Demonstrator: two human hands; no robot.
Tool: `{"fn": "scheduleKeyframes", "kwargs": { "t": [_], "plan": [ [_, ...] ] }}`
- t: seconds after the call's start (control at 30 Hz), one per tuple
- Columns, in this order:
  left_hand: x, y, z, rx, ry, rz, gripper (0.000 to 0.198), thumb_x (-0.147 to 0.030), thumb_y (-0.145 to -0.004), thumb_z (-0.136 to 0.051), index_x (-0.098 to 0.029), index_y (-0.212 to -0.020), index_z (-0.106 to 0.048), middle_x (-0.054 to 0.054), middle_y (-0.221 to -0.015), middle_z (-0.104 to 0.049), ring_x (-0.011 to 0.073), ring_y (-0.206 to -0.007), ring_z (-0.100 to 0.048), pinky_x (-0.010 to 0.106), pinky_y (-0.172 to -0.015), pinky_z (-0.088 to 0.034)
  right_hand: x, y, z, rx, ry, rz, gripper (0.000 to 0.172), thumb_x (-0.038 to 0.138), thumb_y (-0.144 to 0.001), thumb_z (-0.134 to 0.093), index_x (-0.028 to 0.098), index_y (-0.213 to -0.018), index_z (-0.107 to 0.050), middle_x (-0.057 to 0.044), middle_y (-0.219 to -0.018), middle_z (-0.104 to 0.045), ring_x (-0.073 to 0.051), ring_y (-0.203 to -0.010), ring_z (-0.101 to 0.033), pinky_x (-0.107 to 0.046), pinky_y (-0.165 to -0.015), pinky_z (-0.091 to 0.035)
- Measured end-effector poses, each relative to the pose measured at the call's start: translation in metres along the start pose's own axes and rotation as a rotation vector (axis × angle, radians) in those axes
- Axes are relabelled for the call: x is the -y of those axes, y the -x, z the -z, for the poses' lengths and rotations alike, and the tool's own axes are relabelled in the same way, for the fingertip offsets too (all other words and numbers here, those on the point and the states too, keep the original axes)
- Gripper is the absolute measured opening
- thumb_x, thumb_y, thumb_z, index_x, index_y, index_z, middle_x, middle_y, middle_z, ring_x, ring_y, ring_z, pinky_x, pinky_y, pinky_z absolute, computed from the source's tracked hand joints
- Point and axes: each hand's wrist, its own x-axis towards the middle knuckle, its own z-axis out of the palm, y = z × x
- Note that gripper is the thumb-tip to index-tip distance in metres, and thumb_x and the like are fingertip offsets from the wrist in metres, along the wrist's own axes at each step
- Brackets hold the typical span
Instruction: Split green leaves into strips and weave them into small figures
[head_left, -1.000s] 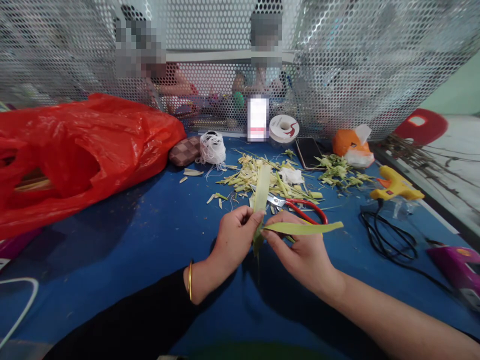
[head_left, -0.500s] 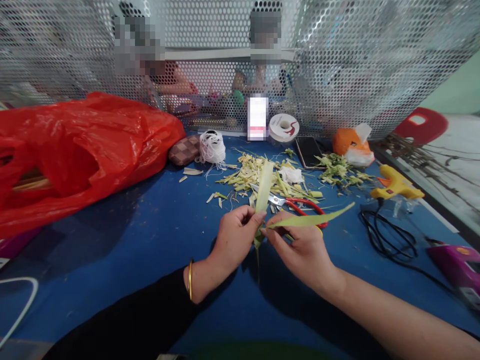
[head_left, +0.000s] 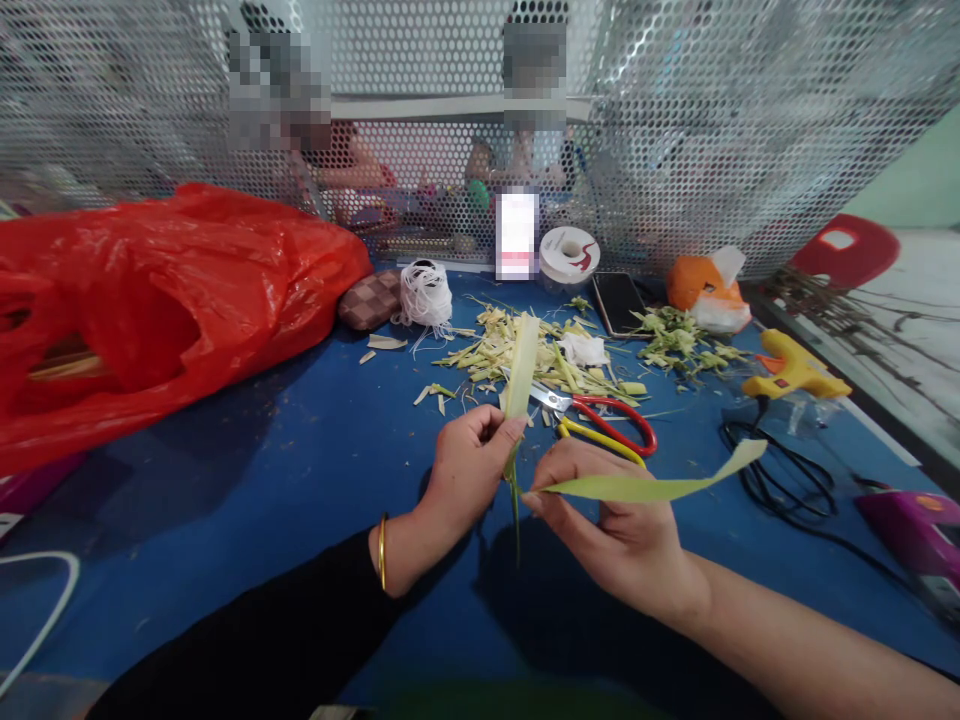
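Observation:
Between thumb and fingers, my left hand (head_left: 474,462) pinches a pale green leaf strip (head_left: 523,365) that stands upright, with a thin green tail (head_left: 515,510) hanging below. To its right, my right hand (head_left: 611,525) pinches the end of a second leaf strip (head_left: 660,489), which stretches out to the right and curls up at its tip. A small gap parts the two hands. Just beyond them lie scissors (head_left: 615,425) with one red and one yellow handle, and a heap of leaf scraps (head_left: 487,345).
A red plastic bag (head_left: 262,260) fills the left side. White string (head_left: 424,295), a ribbon spool (head_left: 570,256), a dark phone (head_left: 619,303) and a tissue pack (head_left: 705,290) line the back by a perforated metal screen (head_left: 660,150). At right lies a yellow glue gun (head_left: 795,368) with a black cord.
My right hand has moved right and down, away from my left hand, taking its leaf strip along. More of the scissors now shows. My left hand has barely shifted.

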Motion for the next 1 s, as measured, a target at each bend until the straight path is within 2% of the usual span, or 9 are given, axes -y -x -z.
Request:
{"fn": "scheduleKeyframes", "kwargs": {
  "t": [0.13,0.2,0.27,0.33,0.43,0.53,0.67,0.83,1.0],
  "plan": [
    [-0.001,-0.002,0.0,-0.01,0.006,0.02,0.031,-0.043,-0.079,-0.061,-0.018,-0.063,-0.053,-0.007,-0.049,-0.043,0.0078,-0.044,-0.036,0.02,-0.044,-0.028,0.01,0.0,0.005,0.132,-0.117,0.055,0.011,0.012,-0.085,-0.06,0.018,-0.076,-0.058,-0.002,-0.066,-0.058,-0.013,-0.061,-0.055,-0.026,-0.057,-0.045],
    [-0.002,-0.003,0.001,-0.008,0.033,0.035,0.031,-0.043,-0.079,-0.06,-0.018,-0.063,-0.053,-0.007,-0.047,-0.043,0.0073,-0.041,-0.035,0.02,-0.042,-0.028,0.01,-0.001,0.006,0.201,-0.157,0.034,0.011,0.015,-0.085,-0.059,0.018,-0.074,-0.057,-0.002,-0.066,-0.058,-0.013,-0.06,-0.054,-0.026,-0.056,-0.045],
    [-0.003,-0.003,0.002,-0.006,0.068,0.051,0.032,-0.043,-0.079,-0.061,-0.018,-0.062,-0.052,-0.008,-0.046,-0.044,0.0069,-0.04,-0.035,0.02,-0.042,-0.028,0.006,-0.002,0.005,0.244,-0.135,-0.086,0.014,0.02,-0.086,-0.057,0.018,-0.072,-0.056,-0.001,-0.064,-0.057,-0.012,-0.058,-0.052,-0.025,-0.055,-0.044],
    [-0.004,-0.003,0.003,-0.011,0.1,0.06,0.032,-0.044,-0.078,-0.062,-0.018,-0.062,-0.052,-0.008,-0.045,-0.045,0.0067,-0.039,-0.036,0.02,-0.042,-0.029,-0.002,-0.003,0.003,0.303,-0.061,-0.291,0.019,0.024,-0.086,-0.055,0.018,-0.068,-0.054,0.001,-0.061,-0.055,-0.011,-0.054,-0.052,-0.023,-0.051,-0.042],
    [-0.007,-0.003,0.005,-0.036,0.119,0.06,0.033,-0.046,-0.078,-0.063,-0.018,-0.063,-0.054,-0.008,-0.046,-0.046,0.0064,-0.039,-0.036,0.019,-0.041,-0.029,-0.013,-0.005,0.002,0.487,0.06,-0.598,0.024,0.025,-0.083,-0.056,0.019,-0.061,-0.05,0.003,-0.053,-0.054,-0.011,-0.047,-0.053,-0.021,-0.044,-0.037],
    [-0.009,-0.004,0.005,-0.072,0.139,0.05,0.033,-0.045,-0.079,-0.063,-0.018,-0.063,-0.054,-0.008,-0.046,-0.045,0.006,-0.039,-0.037,0.018,-0.04,-0.029,-0.015,-0.006,0.003,0.615,0.107,-0.721,0.025,0.022,-0.079,-0.057,0.02,-0.056,-0.047,0.004,-0.047,-0.053,-0.011,-0.042,-0.054,-0.02,-0.04,-0.034],
    [-0.008,-0.006,0.005,-0.119,0.192,0.045,0.031,-0.043,-0.079,-0.065,-0.017,-0.064,-0.055,-0.007,-0.046,-0.046,0.0059,-0.038,-0.039,0.018,-0.039,-0.03,-0.008,-0.005,0.005,0.609,0.145,-0.69,0.029,0.018,-0.077,-0.057,0.021,-0.051,-0.045,0.004,-0.041,-0.052,-0.011,-0.038,-0.051,-0.02,-0.037,-0.029],
    [-0.006,-0.006,0.006,-0.127,0.216,0.047,0.03,-0.041,-0.079,-0.066,-0.017,-0.064,-0.055,-0.007,-0.048,-0.048,0.0053,-0.039,-0.039,0.018,-0.039,-0.03,-0.008,-0.005,0.004,0.536,0.215,-0.539,0.036,0.013,-0.074,-0.061,0.02,-0.045,-0.043,0.005,-0.037,-0.047,-0.008,-0.031,-0.041,-0.022,-0.035,-0.018],
    [-0.007,-0.006,0.006,-0.104,0.209,0.054,0.032,-0.042,-0.079,-0.066,-0.017,-0.063,-0.054,-0.007,-0.044,-0.046,0.0056,-0.038,-0.039,0.017,-0.039,-0.03,-0.014,-0.004,0.003,0.489,0.467,-0.43,0.039,0.026,-0.08,-0.065,0.019,-0.046,-0.047,0.003,-0.044,-0.047,-0.01,-0.04,-0.037,-0.026,-0.042,-0.017]
  ]
}}
